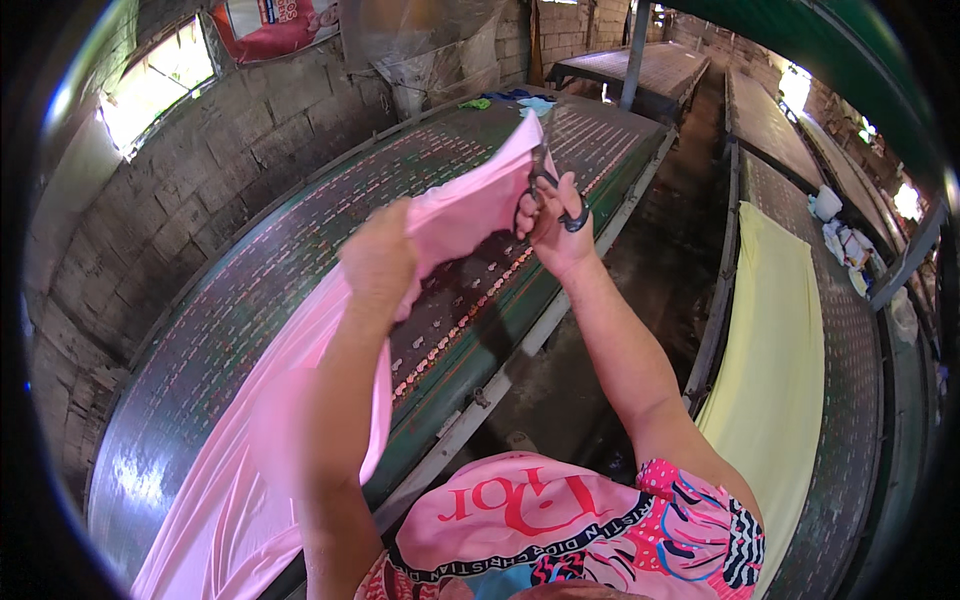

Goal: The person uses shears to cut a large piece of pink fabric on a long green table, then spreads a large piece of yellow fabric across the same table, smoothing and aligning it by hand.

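Head view: left hand point(378, 255), fist clenched, grips pink fabric point(460, 215) over the bench point(230, 290); right hand point(552, 222), arm extended near the bench's right edge, grips black scissors point(541, 163) at the fabric.

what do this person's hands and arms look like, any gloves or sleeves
Both the left hand, slightly blurred, and the right hand are bare, with no gloves seen. The forearms are uncovered too. The right sleeve is short and loose, patterned in pink, red and blue with wavy black-and-white stripes. Only a bit of the left sleeve shows, pinkish and patterned.
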`<control>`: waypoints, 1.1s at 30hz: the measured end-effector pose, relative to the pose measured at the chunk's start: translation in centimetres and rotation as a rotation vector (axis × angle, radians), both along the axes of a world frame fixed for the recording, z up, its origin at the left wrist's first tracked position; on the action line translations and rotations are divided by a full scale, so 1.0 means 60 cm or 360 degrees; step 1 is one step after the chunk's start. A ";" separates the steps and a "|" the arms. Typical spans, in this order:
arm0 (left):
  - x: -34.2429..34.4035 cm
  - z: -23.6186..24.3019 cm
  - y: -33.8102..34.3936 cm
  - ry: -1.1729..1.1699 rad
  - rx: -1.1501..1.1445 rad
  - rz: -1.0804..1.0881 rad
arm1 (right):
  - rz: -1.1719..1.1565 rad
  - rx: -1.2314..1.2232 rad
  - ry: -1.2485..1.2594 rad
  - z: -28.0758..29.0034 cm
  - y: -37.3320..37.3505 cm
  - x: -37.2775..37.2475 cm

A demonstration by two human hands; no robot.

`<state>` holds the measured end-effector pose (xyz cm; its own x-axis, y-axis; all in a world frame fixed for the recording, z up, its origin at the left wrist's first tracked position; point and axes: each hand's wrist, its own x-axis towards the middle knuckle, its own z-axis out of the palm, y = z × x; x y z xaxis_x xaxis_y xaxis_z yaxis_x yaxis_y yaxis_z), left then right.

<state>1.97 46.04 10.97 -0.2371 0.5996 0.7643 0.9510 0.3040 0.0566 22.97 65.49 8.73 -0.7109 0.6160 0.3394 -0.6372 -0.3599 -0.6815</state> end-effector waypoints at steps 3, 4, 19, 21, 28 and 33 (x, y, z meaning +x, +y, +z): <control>0.010 0.022 -0.060 0.0237 0.0156 -0.0101 | 0.0182 -0.0209 0.0094 -0.046 -0.044 -0.012; 0.021 0.011 -0.084 0.0327 0.0082 -0.0089 | 0.0228 -0.0293 0.0068 -0.075 -0.058 -0.012; 0.146 -0.316 -0.106 -0.0887 -0.0812 -0.0483 | 0.0528 -0.0994 -0.0568 -0.341 -0.178 0.068; 0.166 -0.310 -0.050 -0.0781 -0.0551 -0.0493 | 0.0528 -0.0977 -0.0537 -0.327 -0.180 0.080; 0.188 -0.370 0.072 -0.0672 -0.0688 -0.0234 | 0.0470 -0.1139 -0.0550 -0.318 -0.185 0.127; 0.213 -0.337 0.089 -0.0371 -0.0966 -0.0593 | 0.0309 -0.1199 -0.0391 -0.324 -0.178 0.151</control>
<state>14.77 51.40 -9.22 -0.0509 0.9723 0.2283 0.9810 0.0058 0.1940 32.02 54.79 -10.73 -0.8286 0.4750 -0.2962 -0.3802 -0.8659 -0.3249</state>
